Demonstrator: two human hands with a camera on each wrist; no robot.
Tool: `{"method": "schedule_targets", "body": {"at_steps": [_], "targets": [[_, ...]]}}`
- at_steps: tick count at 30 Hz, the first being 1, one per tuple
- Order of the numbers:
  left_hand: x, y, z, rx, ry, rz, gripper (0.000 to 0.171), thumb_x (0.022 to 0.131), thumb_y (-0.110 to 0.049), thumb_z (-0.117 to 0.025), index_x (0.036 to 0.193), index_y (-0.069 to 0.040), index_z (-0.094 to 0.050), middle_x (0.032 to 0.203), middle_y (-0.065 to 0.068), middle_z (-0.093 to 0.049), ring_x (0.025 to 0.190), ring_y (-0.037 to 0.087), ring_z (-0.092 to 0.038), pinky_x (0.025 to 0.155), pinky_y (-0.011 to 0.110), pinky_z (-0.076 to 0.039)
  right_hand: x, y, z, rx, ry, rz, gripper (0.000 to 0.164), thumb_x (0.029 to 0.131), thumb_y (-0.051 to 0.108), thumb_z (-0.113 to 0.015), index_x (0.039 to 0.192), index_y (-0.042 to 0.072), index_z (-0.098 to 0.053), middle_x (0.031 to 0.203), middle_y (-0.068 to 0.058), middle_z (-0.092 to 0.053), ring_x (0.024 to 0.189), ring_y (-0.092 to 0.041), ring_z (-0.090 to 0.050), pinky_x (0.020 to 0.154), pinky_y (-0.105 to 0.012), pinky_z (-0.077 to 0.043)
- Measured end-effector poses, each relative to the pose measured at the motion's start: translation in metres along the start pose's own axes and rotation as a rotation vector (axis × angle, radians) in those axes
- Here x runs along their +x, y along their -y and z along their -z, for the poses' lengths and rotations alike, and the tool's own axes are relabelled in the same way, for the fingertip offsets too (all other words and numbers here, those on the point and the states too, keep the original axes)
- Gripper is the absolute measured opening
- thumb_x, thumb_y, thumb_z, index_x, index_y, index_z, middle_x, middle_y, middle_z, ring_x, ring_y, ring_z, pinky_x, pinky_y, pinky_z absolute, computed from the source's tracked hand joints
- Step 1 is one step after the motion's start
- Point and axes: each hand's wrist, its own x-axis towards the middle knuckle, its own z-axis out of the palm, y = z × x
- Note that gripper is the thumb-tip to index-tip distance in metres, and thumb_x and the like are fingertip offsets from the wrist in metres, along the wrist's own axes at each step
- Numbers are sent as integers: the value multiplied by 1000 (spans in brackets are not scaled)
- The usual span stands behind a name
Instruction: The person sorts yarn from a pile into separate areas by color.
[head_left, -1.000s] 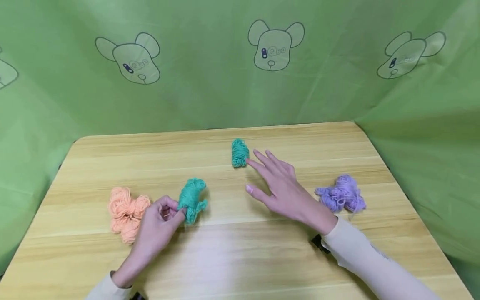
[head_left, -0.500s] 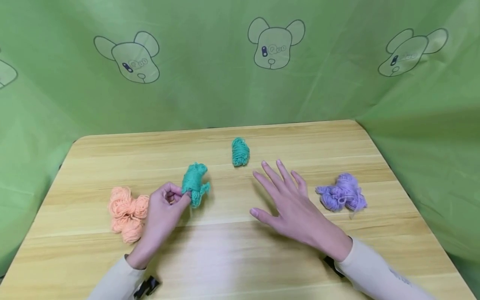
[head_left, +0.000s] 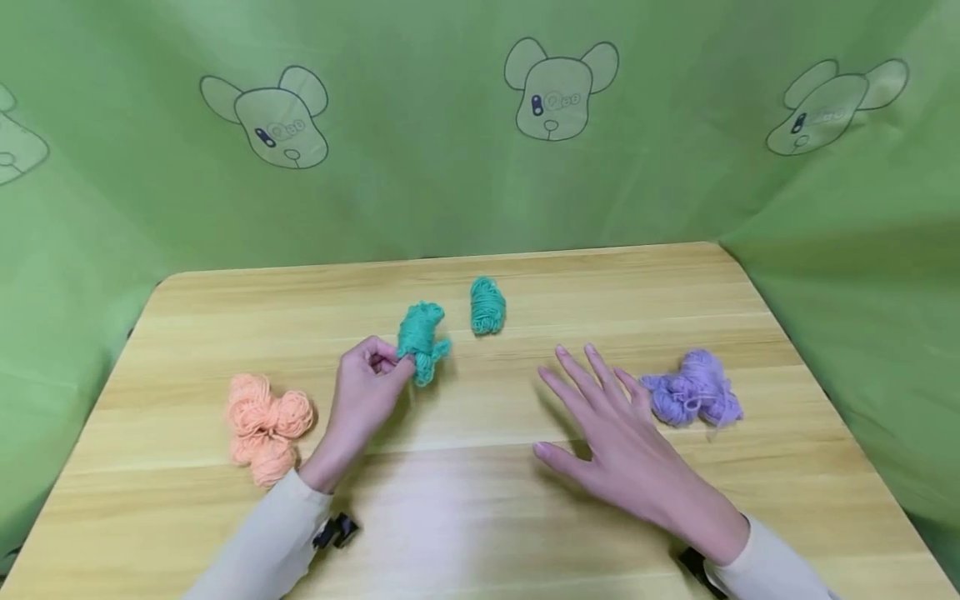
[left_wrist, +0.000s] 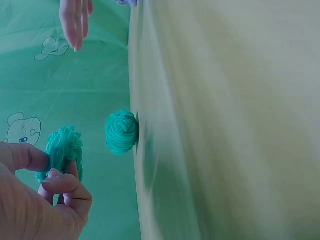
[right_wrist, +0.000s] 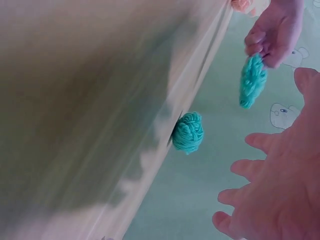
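Yarn in the air: the left hand (head_left: pixel 365 392) pinches a teal yarn bundle (head_left: pixel 422 340) between thumb and curled fingertips, grip tight on its near end, and the bundle hangs clear of the wooden bench (head_left: pixel 465 517), as the left wrist view shows, with the thumb (left_wrist: pixel 22 156) and a bent finger pressed on the fluffy teal strands (left_wrist: pixel 62 150). Just beside it, toward the far edge, a second teal yarn ball (head_left: pixel 487 305) lies on the bench, close to the lifted bundle but apart from it; the right wrist view catches that ball (right_wrist: pixel 188 131) sitting on the bench surface with the pinched bundle (right_wrist: pixel 252 80) dangling from the other hand nearby. The right hand (head_left: pixel 626 446) hovers low over the bench, grip spread wide, fingers straight and fanned, holding nothing. Just past its fingertips on the right side sits a purple yarn heap (head_left: pixel 693 390), near but not touching. Over on the left side, a peach yarn cluster (head_left: pixel 266 427) rests on the bench beside the left forearm's cream sleeve (head_left: pixel 262 542). Behind it all hangs a green curtain (head_left: pixel 420 167) printed with cartoon bear heads.
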Motion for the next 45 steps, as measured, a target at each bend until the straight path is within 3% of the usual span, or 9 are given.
{"method": "schedule_targets", "body": {"at_steps": [6,12,17,25,31,39,45], "targets": [[21,-2,-24,-21,11,30,9,92,1,-74,94,-1,-65,82,4,-58,72,16,-52,60,21,-44,-14,-1,0,-14,-14,-37,89,102,63,-67,174,25,-29,181,-6,-16,165,-40,-6,122,-74,-12],[41,0,-46,-47,-41,39,9,92,1,-73,92,-1,-65,81,4,-58,70,14,-53,58,22,-44,-21,-3,-1,-27,-10,-75,95,99,67,-68,173,20,-31,181,-7,-14,165,-41,-8,121,-75,-14],[49,-1,-57,-60,-69,62,10,93,1,-73,94,-2,-64,84,7,-62,68,14,-56,56,23,-46,-26,-5,-5,-32,-16,-68,96,98,67,-69,173,19,-33,181,-6,-12,164,-42,-10,124,-72,-11],[56,4,-60,-21,-111,119,12,94,-2,-75,96,-4,-63,86,8,-65,65,15,-58,57,25,-48,-31,-6,-9,-20,-7,-71,95,98,68,-69,172,19,-35,181,-6,-14,163,-44,-13,121,-74,-16],[64,10,-62,25,-118,155,13,95,-3,-76,97,-4,-63,92,8,-63,80,19,-59,67,27,-50,-31,-7,-9,-34,0,-66,96,97,69,-70,171,17,-36,181,-8,-15,162,-46,-15,121,-75,-16],[72,15,-61,-8,-64,230,17,97,-8,-74,105,-2,-60,101,10,-60,89,22,-57,77,33,-51,-36,-6,-9,-28,1,-86,96,98,69,-69,171,17,-36,180,-11,-18,163,-45,-15,122,-73,-14],[65,13,-51,-47,4,287,27,103,-13,-69,121,0,-54,106,12,-58,90,24,-58,81,38,-50,-37,-6,-8,-20,18,-110,97,99,69,-68,173,18,-32,180,-8,-17,163,-45,-15,122,-73,-14]]}}
